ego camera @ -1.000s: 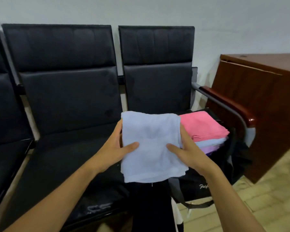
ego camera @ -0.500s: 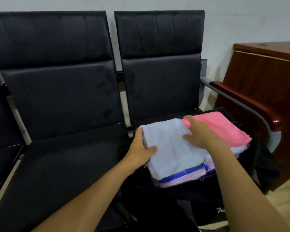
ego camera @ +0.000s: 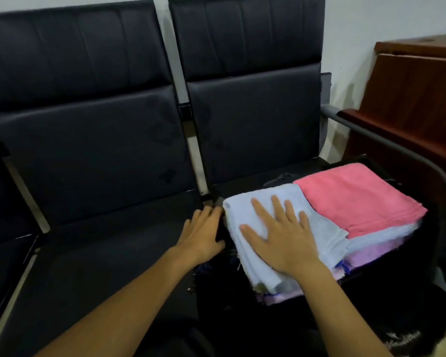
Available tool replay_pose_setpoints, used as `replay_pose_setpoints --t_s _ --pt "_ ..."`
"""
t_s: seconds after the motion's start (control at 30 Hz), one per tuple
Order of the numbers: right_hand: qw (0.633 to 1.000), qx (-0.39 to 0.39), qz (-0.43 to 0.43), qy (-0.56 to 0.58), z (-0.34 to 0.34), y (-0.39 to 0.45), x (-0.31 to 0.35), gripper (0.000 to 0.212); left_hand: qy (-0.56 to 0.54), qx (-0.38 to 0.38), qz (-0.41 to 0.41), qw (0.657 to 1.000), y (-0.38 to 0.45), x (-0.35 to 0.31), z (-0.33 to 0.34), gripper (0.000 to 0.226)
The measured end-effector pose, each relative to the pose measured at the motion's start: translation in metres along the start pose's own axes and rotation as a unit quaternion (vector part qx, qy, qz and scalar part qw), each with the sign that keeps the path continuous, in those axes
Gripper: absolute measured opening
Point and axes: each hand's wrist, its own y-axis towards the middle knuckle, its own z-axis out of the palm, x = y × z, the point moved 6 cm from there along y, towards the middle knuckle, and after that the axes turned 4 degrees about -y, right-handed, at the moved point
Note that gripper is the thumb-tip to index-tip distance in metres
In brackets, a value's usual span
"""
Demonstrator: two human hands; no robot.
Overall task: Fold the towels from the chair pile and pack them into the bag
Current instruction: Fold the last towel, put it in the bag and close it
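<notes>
With the blue towel (ego camera: pixel 265 202) folded and lying on top of the stack, this is the packing step, and it looks close to finished for this piece. The towel sits at the left end of the bag (ego camera: pixel 371 292), just beside the pink towel (ego camera: pixel 355 199), with paler blue and lilac layers showing at the edges beneath. The bag itself stands on the right-hand chair (ego camera: pixel 255 124), dark and hard to make out; its mouth is mostly hidden by the load.

The right hand (ego camera: pixel 281 235) lies flat on the blue towel, fingers straight and spread, pressing it down and grasping nothing. The left hand (ego camera: pixel 204 233) rests at the stack's left edge, fingers loosely extended against the dark rim; whether it pinches the bag's lip I cannot tell, though it reads as released. Both forearms reach forward and to the right.

Next move, I'd judge: lift both hands clear without dragging the top layer, then go for another towel. The left seat (ego camera: pixel 101 253) shows none.
</notes>
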Motion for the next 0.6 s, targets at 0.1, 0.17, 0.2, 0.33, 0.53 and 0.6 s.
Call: replay_pose_setpoints --t_s 0.1,0.17,0.2,0.33,0.53,0.6 --pt "1.000 -0.012 0.001 -0.005 -0.003 -0.001 0.000 0.080 0.106 0.010 0.017 0.994 0.014 -0.003 0.008 0.070" --pt "1.000 -0.025 -0.005 -0.004 -0.003 -0.002 0.003 0.086 0.136 -0.026 0.032 0.990 0.024 -0.002 -0.001 0.066" --pt "1.000 -0.030 -0.006 0.000 -0.003 -0.003 0.003 0.086 0.145 -0.042 0.040 0.988 0.027 -0.003 -0.005 0.063" --pt "0.999 -0.044 -0.009 0.004 -0.002 -0.004 0.004 0.084 0.064 -0.078 0.006 0.995 0.041 -0.004 -0.020 0.023" --pt "0.999 -0.041 -0.012 0.003 -0.005 -0.003 0.003 0.073 -0.043 -0.183 -0.061 0.980 0.072 -0.004 -0.064 0.025" --pt "0.998 -0.056 -0.011 0.009 -0.008 -0.005 0.003 0.072 -0.047 -0.221 -0.030 0.974 0.071 -0.016 -0.076 0.024"
